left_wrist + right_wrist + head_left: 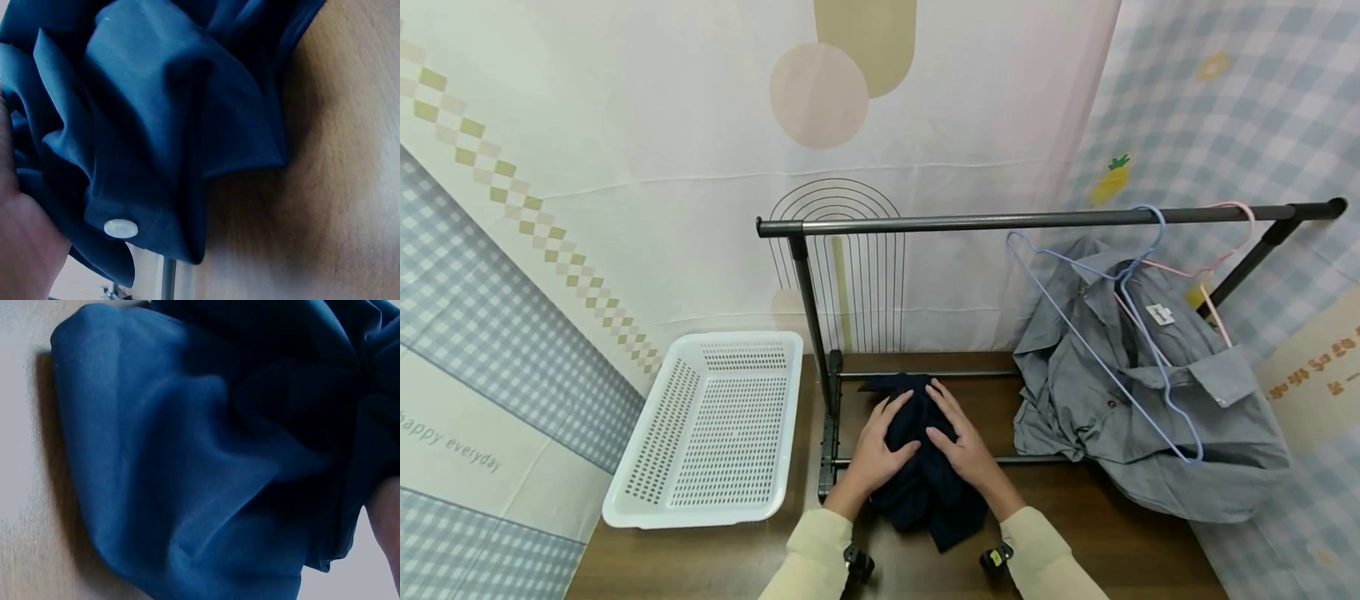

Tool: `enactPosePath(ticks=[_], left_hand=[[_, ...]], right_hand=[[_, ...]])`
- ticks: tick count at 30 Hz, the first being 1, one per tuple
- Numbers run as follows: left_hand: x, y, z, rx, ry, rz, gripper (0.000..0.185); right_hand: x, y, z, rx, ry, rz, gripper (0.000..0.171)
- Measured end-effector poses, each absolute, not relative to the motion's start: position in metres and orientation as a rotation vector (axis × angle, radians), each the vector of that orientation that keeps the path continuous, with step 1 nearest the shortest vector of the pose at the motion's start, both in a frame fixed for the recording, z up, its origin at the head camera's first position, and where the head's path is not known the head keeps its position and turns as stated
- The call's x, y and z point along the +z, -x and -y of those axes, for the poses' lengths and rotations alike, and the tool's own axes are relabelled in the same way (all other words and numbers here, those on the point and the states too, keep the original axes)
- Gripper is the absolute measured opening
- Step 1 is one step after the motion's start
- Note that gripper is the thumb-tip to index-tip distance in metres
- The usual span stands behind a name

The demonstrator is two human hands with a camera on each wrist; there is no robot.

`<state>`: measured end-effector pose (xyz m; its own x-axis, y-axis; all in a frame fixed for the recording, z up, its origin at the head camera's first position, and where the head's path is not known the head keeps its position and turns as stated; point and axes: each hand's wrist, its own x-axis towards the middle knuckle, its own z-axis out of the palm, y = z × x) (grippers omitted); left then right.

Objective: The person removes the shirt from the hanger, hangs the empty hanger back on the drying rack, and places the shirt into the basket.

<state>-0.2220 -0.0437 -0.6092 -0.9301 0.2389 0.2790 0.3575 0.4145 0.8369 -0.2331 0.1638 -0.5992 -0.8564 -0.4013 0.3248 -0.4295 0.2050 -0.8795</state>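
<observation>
A crumpled navy garment [917, 492] lies bunched on the wooden table, inside the base of the clothes rack. Both hands lie on it from either side. My left hand [877, 446] touches its left side, fingers extended and thumb spread apart. On the opposite side my right hand [967, 447] rests in much the same way, fingertips near the top of the bundle. In the left wrist view a white button [120, 229] shows on a folded edge of the cloth. Only part of the right hand [386, 519] appears in the right wrist view, beside loose folds.
A black clothes rack [955, 223] spans the table. From its bar hang a blue hanger [1067, 321] and a pink hanger [1217, 312], over a heaped grey garment [1195, 433] at right. A white perforated basket [793, 417] stands at left. Patterned curtains [662, 100] surround the table.
</observation>
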Motion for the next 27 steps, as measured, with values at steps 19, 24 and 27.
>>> enactPosePath(ticks=[19,24,27], left_hand=[[-0.579,0.213,0.045,-1.761,0.542,2.279,0.061],[-0.580,0.215,0.045,-1.748,0.549,2.295,0.062],[-0.592,0.218,0.044,-1.709,0.516,2.341,0.062]], right_hand=[[-0.583,0.229,-0.160,1.885,-0.711,2.322,0.048],[-0.584,0.230,-0.158,1.863,-0.653,2.310,0.043],[-0.596,0.232,-0.159,1.840,-0.598,2.321,0.037]])
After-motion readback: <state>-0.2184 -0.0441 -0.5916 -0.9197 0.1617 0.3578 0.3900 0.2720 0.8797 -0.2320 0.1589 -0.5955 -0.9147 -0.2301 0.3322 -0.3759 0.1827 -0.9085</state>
